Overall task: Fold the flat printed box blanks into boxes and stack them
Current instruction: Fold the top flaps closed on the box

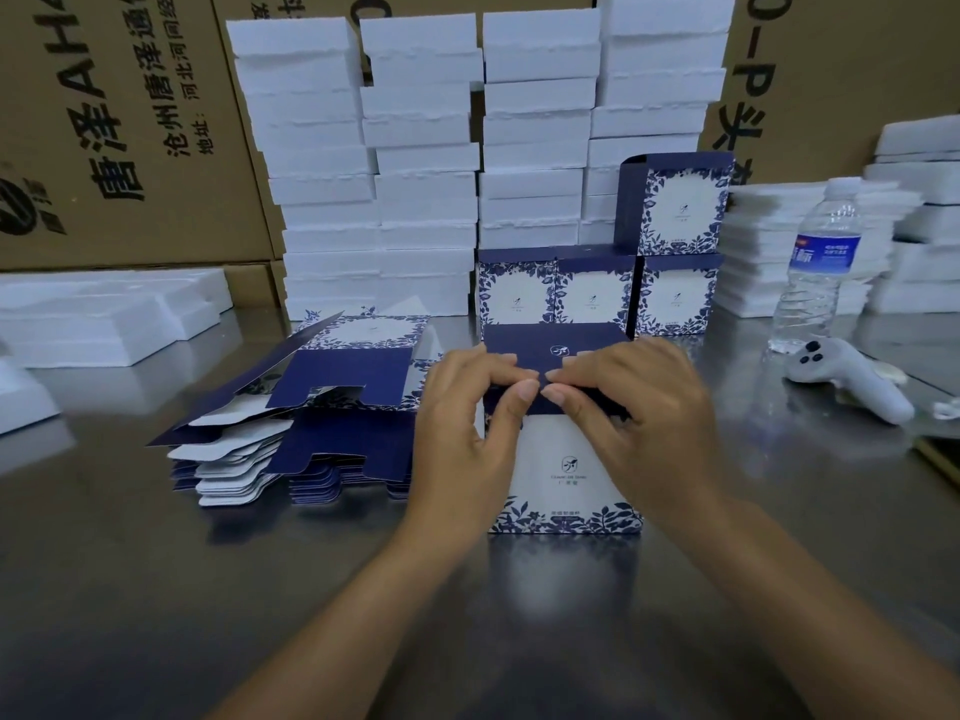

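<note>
printed box, blue and white, upright on metal table, centre of view, directly ahead. near face white with small logo and blue leaf band along bottom edge. dark blue top flap folded over toward near edge.

left hand: closed on left upper corner of box, thumb and forefinger pinching front edge of top flap. right hand: closed on right upper corner, thumb and forefinger pinching same edge. fingertips of both hands nearly touching at middle of flap edge.

stack of flat box blanks: left of box, just beside left hand, fanned unevenly, dark blue panels and white tabs showing.

finished boxes: behind box, three in a row on table, a fourth stacked on rightmost, with its left side flap standing open.

white foam blocks: tall columns behind finished boxes, against brown printed cartons. further foam pieces at far left and foam stacks at far right.

water bottle: upright, right of finished boxes. white handheld controller: lying on table just in front of bottle, well apart from right hand.
</note>
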The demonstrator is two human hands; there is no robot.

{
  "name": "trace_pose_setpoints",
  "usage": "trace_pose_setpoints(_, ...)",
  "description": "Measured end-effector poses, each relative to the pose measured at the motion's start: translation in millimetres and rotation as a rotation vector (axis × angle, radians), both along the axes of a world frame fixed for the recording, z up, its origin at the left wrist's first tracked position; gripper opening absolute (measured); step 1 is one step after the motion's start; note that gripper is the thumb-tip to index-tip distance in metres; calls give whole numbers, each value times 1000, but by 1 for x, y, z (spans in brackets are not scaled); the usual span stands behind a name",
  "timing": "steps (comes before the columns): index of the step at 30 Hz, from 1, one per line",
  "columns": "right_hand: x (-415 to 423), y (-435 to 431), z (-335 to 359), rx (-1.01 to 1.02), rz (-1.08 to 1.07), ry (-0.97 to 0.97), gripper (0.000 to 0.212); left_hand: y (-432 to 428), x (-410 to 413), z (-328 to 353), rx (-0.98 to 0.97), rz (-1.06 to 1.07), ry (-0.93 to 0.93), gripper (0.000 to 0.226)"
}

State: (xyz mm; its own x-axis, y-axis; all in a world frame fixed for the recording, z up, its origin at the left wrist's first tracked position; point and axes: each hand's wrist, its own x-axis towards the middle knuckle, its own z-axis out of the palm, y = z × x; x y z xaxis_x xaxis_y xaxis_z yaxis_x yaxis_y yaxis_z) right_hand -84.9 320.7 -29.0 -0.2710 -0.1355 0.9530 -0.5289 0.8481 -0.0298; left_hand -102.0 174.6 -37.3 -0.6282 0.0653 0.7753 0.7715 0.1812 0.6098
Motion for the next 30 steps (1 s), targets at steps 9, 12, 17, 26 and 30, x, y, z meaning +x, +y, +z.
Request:
trace_pose_setpoints(9, 12, 6, 0, -166, -11, -129, 21, -9, -4, -3, -33, -43, -7, 13)
trace_pose_setpoints(12, 12, 4, -3, -256, 93, -145, 13, -10, -4, -1, -39, -38, -15, 11)
trace_pose_setpoints(17, 12, 0, -6, -331, 125, -161, 11, -10, -3, 0, -57, -17, -9, 16)
trace_pose_setpoints(26, 16, 8, -16, -567, 202, -209, 5, -12, 1, 0, -33, -81, -63, 15)
trace_pose_setpoints(30, 9, 11, -22, -624, 230, -210, 7, -14, 4, 3, -22, -109, -92, 18)
